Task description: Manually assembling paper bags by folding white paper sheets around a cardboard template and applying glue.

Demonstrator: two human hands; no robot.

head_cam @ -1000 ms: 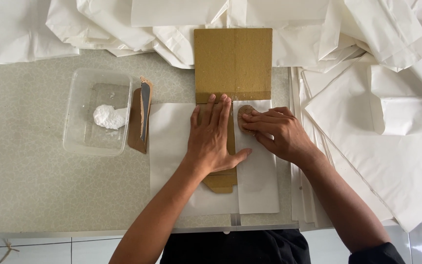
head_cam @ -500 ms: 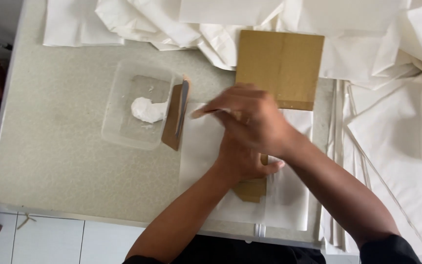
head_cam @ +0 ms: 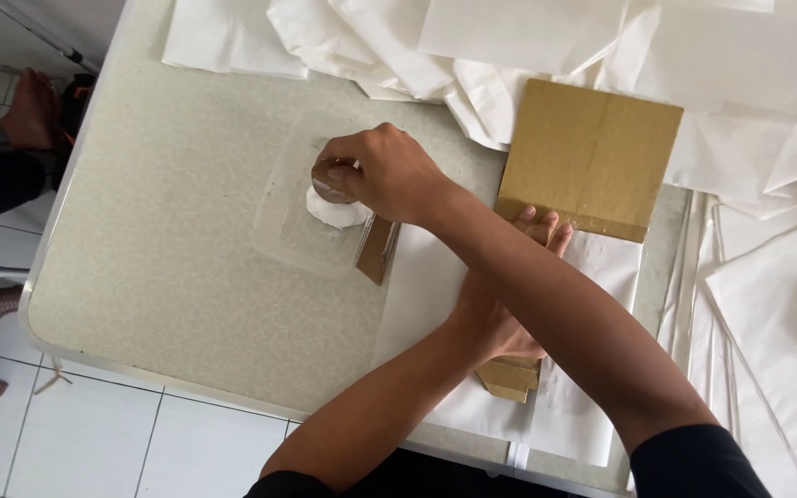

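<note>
My right hand (head_cam: 385,173) reaches across to the left over a clear plastic tub (head_cam: 292,235). Its fingers are curled down, with the tips in a lump of white paste (head_cam: 334,210); I cannot see whether they pinch anything. My left hand (head_cam: 509,309) lies flat, partly under my right forearm, pressing on a white paper sheet (head_cam: 601,277) in front of me. A brown cardboard sheet (head_cam: 592,152) lies on the far end of that paper. A smaller brown cardboard piece (head_cam: 509,378) sticks out below my left hand.
A brown strip (head_cam: 378,249) leans at the tub's right side. Loose white paper (head_cam: 767,304) is piled along the back and right of the speckled table (head_cam: 159,267). Another person's hand and dark sleeve (head_cam: 20,120) are at the far left, beyond the table edge. A tiled floor lies below.
My right hand left the paper, swung left and came down into the paste tub. My left hand stays pressed on the paper. The view has shifted left.
</note>
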